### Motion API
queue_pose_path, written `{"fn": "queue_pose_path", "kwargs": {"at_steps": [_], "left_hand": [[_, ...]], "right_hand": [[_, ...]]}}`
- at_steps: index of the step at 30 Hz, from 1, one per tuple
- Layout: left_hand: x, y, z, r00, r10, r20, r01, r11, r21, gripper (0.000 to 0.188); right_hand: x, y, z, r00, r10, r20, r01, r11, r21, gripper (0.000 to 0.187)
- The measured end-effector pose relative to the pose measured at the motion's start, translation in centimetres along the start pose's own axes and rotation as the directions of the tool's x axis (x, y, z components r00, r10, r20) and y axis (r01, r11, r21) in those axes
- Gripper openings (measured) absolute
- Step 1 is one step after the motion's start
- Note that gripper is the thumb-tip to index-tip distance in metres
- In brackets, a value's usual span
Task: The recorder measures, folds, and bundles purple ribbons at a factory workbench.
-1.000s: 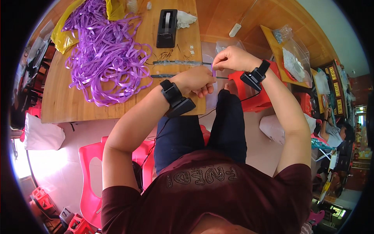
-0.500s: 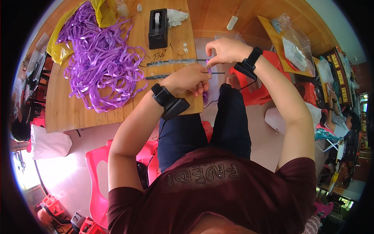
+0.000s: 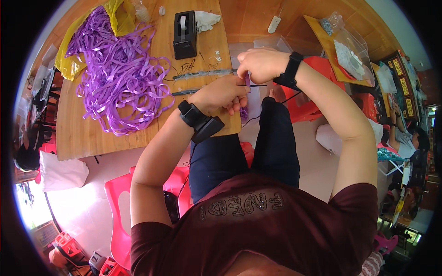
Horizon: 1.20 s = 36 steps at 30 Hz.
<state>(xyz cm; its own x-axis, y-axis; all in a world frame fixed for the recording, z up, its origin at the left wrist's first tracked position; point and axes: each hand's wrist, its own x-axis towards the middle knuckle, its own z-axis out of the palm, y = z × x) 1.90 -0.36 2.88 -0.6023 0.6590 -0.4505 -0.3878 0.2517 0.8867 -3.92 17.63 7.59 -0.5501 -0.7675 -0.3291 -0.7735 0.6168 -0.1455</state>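
A short purple ribbon (image 3: 247, 83) stood between the two hands, just past the right-hand edge of the desk (image 3: 106, 146). The left hand (image 3: 222, 95), at its eight o'clock, pinched it between thumb and fingers; the right hand (image 3: 262, 63), at one o'clock, had its fingers curled against the ribbon's upper end, though whether the partly hidden fingertips pinched it could not be told. Two dark rods (image 3: 260, 85), taped to the desk, projected beyond its edge near the ribbon. At nine o'clock lay a tangled purple ribbon pile (image 3: 119, 80), with a yellow bag (image 3: 120, 23) from its ten to twelve o'clock. A black tape dispenser (image 3: 185, 43) stood at ten o'clock, crumpled white tissue (image 3: 207, 20) just beside it.
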Motion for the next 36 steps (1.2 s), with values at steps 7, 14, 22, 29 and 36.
{"fn": "queue_pose_path", "kwargs": {"at_steps": [7, 14, 22, 29, 36], "left_hand": [[0.0, -0.3, 0.1, 1.0, 0.013, -0.015, -0.014, 0.999, -0.032, 0.015], [0.2, -0.2, -0.1, 1.0, -0.018, -0.005, 0.018, 1.0, 0.003, 0.016], [-0.4, 0.3, 0.2, 1.0, -0.023, -0.018, 0.023, 0.999, -0.025, 0.024], [-0.2, 0.4, 0.3, 1.0, -0.022, -0.018, 0.021, 0.999, -0.033, 0.025], [-0.3, 0.2, 0.1, 1.0, 0.004, -0.003, -0.005, 1.0, -0.016, 0.022]], "right_hand": [[0.5, 1.6, 2.0, 0.991, -0.107, -0.076, 0.112, 0.992, 0.058, 0.025], [-4.3, 6.0, 6.2, 0.902, 0.39, -0.186, 0.009, 0.413, 0.911, 0.018], [-2.6, 2.7, 13.1, 0.973, 0.232, -0.012, 0.12, -0.455, 0.882, 0.032], [-0.7, 3.9, 15.7, 0.969, 0.237, -0.074, 0.179, -0.464, 0.867, 0.033], [0.2, 2.0, 14.2, 0.979, 0.179, -0.1, 0.184, -0.552, 0.814, 0.028]]}}
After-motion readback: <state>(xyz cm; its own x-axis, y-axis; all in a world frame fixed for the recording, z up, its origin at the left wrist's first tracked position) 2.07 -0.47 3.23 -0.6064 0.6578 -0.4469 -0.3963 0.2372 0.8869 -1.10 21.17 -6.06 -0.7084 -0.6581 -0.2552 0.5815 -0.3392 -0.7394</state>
